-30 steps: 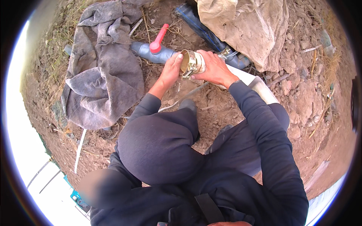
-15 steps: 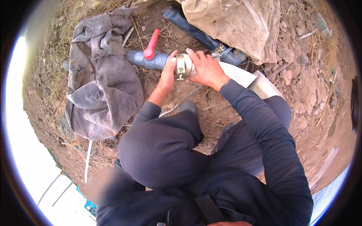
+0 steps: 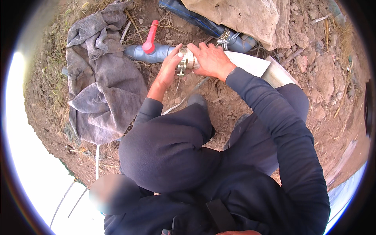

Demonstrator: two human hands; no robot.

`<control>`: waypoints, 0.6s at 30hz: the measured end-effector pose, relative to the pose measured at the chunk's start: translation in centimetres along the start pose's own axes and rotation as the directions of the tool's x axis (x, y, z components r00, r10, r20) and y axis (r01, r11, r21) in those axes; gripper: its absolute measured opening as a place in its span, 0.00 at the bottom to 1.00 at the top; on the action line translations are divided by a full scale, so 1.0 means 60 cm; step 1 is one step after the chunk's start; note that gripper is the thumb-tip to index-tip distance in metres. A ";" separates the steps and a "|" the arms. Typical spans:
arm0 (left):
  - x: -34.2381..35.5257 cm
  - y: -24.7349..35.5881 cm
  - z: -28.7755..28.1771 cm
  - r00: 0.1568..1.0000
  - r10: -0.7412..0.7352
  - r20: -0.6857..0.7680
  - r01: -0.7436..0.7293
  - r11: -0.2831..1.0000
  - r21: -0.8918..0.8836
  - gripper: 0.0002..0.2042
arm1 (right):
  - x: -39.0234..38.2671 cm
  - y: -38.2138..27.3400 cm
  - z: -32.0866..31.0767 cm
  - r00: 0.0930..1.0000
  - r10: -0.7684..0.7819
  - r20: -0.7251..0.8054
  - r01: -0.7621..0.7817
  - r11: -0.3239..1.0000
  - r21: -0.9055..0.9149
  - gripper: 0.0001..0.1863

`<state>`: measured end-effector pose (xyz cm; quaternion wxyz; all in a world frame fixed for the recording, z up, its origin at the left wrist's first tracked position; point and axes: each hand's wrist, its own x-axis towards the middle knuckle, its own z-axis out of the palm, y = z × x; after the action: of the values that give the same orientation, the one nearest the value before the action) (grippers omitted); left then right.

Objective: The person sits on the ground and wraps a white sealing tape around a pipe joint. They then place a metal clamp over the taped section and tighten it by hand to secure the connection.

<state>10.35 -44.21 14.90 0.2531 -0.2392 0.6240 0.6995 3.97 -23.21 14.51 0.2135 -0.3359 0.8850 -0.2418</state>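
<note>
Your left hand (image 3: 169, 70) is partly closed, its thumb and fingers bent against the near side of a shiny metal clamp (image 3: 182, 64). Your right hand (image 3: 213, 62) grips the end of the white hose (image 3: 248, 64) just beside the clamp, palm down, with its fingers bent over the top. The clamp sits between your two hands, around the hose end, raised above the ground (image 3: 221, 105) toward its far edge, ahead of your knees. From your right hand the hose runs flat and pale toward the right edge of the ground.

Just left of the clamp lies a grey pipe (image 3: 156, 54) with a red handle (image 3: 150, 39); your left hand covers the pipe's end, so you cannot tell whether clamp and pipe touch. A grey cloth (image 3: 107, 90) lies toward the left edge, and a tan sack (image 3: 243, 19) at the far edge partly covers a black hose (image 3: 192, 19).
</note>
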 end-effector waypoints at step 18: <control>0.000 0.014 0.003 0.996 -0.074 0.054 0.082 0.981 -0.175 0.33 | 0.015 0.010 0.015 0.995 -0.021 0.100 0.014 0.997 0.073 0.63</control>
<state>9.82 -44.11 15.54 0.2729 -0.2683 0.5433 0.7472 3.56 -23.74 13.25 0.2677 -0.3473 0.8609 -0.2580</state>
